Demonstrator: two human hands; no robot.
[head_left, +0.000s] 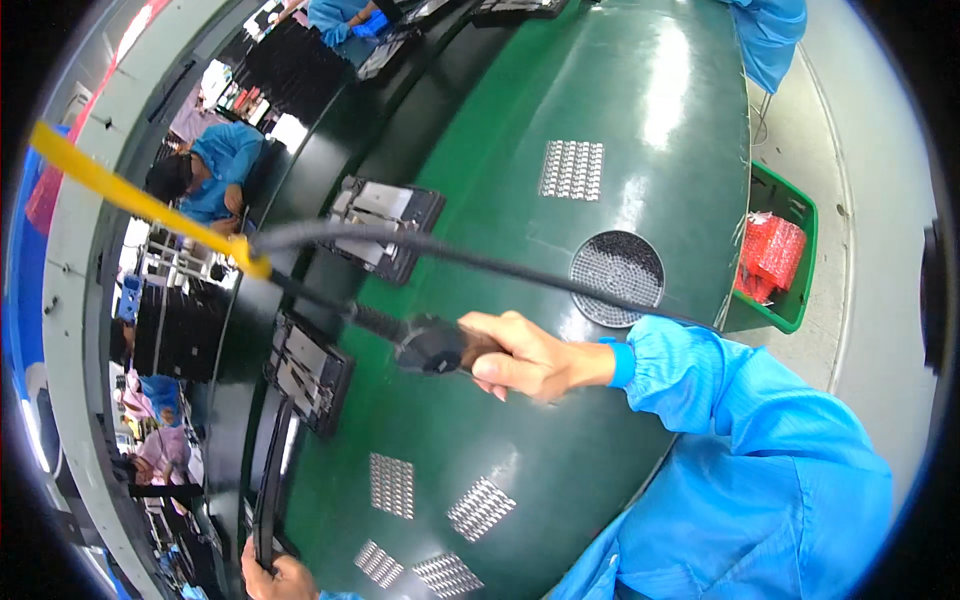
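Observation:
My right hand (530, 355) is wrapped round a black electric screwdriver (432, 347), held above the green work surface. Its dark cord and a yellow hanging strap (150, 205) run off to the upper left; its tip is not plainly seen. At the lower left edge, my left hand (275, 578) grips the end of a thin black frame-like unit (268, 490), seen almost edge-on. Just beyond it lies an opened black device (308, 372) with grey inner parts. A second such device (385, 228) sits farther up the line.
Several sheets of small silvery parts (482, 508) lie on the green table (480, 420), another sheet (572, 170) farther off. A round dish (617, 278) holds small black pieces. Right of the table stands a green crate (800, 295) with red bubble wrap. Co-workers in blue (225, 165) sit across the line.

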